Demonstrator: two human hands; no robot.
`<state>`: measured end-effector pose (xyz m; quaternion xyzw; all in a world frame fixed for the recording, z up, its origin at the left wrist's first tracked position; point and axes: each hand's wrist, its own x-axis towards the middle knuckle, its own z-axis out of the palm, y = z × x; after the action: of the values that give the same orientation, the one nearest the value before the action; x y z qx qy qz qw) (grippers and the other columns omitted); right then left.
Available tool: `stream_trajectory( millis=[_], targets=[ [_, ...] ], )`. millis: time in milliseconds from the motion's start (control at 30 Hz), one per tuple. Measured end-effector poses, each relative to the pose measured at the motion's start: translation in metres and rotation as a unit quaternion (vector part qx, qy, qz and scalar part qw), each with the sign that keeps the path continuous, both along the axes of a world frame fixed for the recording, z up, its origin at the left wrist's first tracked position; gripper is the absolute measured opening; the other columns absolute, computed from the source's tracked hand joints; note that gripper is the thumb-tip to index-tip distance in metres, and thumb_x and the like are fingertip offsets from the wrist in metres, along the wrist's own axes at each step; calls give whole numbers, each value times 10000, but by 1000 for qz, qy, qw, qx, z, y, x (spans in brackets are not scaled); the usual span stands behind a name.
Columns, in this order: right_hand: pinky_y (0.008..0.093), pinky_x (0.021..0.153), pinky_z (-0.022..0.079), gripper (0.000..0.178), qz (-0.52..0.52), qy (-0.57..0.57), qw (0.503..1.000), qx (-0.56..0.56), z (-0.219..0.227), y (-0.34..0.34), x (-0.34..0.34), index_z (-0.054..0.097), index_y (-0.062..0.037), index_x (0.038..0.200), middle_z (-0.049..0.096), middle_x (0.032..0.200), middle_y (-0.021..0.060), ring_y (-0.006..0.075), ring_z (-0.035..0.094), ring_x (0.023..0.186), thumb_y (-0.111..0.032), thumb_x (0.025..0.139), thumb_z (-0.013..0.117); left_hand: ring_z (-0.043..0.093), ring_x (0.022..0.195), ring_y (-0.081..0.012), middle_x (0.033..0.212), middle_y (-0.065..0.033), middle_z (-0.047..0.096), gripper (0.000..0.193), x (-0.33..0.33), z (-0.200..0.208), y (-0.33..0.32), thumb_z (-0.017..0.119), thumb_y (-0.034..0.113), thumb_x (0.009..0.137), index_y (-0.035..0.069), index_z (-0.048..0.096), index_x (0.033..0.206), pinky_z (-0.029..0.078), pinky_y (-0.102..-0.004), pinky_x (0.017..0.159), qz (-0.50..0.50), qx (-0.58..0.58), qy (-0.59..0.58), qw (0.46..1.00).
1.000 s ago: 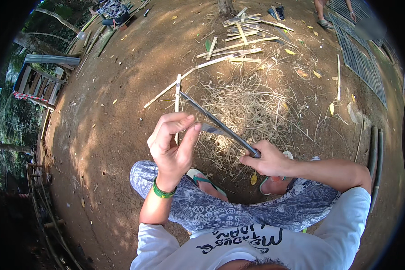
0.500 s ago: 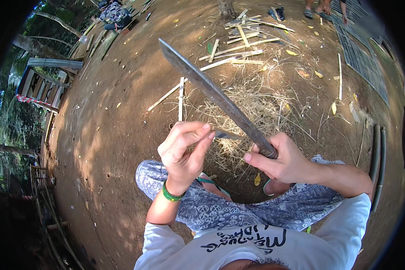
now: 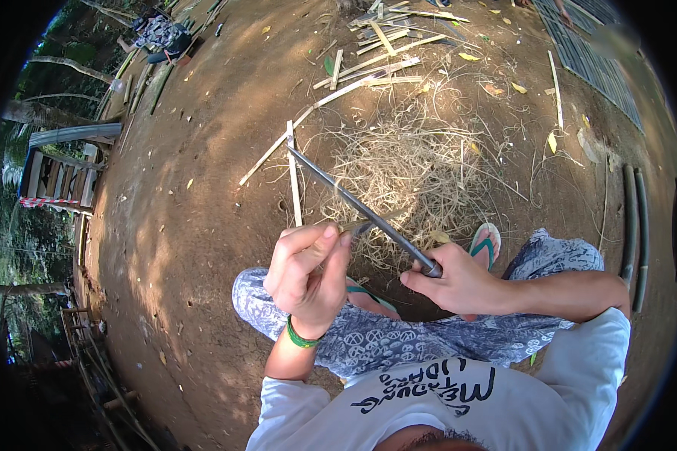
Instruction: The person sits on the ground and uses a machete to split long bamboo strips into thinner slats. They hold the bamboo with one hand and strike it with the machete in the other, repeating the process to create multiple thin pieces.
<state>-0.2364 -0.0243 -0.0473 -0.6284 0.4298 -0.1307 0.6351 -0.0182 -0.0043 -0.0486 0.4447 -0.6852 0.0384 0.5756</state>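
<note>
My left hand (image 3: 306, 272) is raised above my left knee, thumb and forefinger pinching the end of a short, thin strip (image 3: 352, 224) that looks like bamboo. In my right hand (image 3: 459, 282) is a machete (image 3: 368, 213), fingers wrapped round its handle. The long dark blade slants up and leftward, its narrow edge toward me, and crosses the strip just beyond my left fingertips. Whether blade and strip touch I cannot tell. Beneath them on the ground lies a heap of pale, curly shavings (image 3: 414, 169).
Several split slats (image 3: 387, 68) are strewn beyond the heap. A slatted panel (image 3: 594, 64) lies at the far right, with another person's hand (image 3: 563, 10) near it. Dark poles (image 3: 633, 240) lie to my right. A small shed (image 3: 64, 173) stands at the left.
The machete has turned from showing its broad side to showing its narrow edge. My right hand has dropped slightly and moved left. My right foot now shows more. The view has shifted a little.
</note>
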Motion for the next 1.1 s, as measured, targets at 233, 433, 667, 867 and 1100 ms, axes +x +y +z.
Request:
stream_trajectory(
  millis=[233, 433, 667, 867, 1100],
  targets=[
    [344, 491, 400, 305, 14, 22, 996, -81, -20, 5, 8, 658, 44, 786, 545, 522, 120, 170, 500, 445, -230, 920, 667, 680, 790, -244, 913, -146, 673, 360, 12, -5, 9, 770, -160, 715, -16, 632, 1015, 546, -312, 683, -46, 0, 0, 999],
    [330, 490, 375, 285, 25, 65, 997, -26, -25, -4, 2, 681, 30, 784, 483, 487, 74, 102, 447, 464, -231, 896, 703, 688, 752, -239, 891, -147, 706, 276, 22, 6, 9, 810, -105, 704, -17, 678, 931, 536, -310, 637, -97, 9, 13, 995],
    [331, 476, 398, 241, 6, 122, 992, 26, -56, -17, -11, 706, 22, 836, 544, 520, 35, 102, 495, 471, -212, 896, 707, 697, 784, -245, 929, -143, 731, 274, 22, 17, 7, 822, -58, 715, 4, 685, 944, 540, -300, 655, -137, 31, -28, 990],
    [272, 419, 382, 222, -40, 53, 996, 55, -47, -39, -11, 701, 0, 937, 550, 544, 5, 80, 522, 440, -220, 914, 711, 704, 782, -247, 911, -139, 735, 273, 27, 26, -11, 814, -68, 723, -3, 675, 949, 544, -311, 667, -97, 27, -47, 994],
    [233, 448, 360, 306, -70, -74, 991, -82, 21, -55, 10, 677, -10, 1100, 555, 616, -57, 23, 502, 504, -199, 880, 776, 706, 760, -230, 888, -123, 740, 296, 22, 48, -32, 811, -74, 727, 5, 693, 987, 541, -308, 668, -87, -29, -61, 994]
  ],
)
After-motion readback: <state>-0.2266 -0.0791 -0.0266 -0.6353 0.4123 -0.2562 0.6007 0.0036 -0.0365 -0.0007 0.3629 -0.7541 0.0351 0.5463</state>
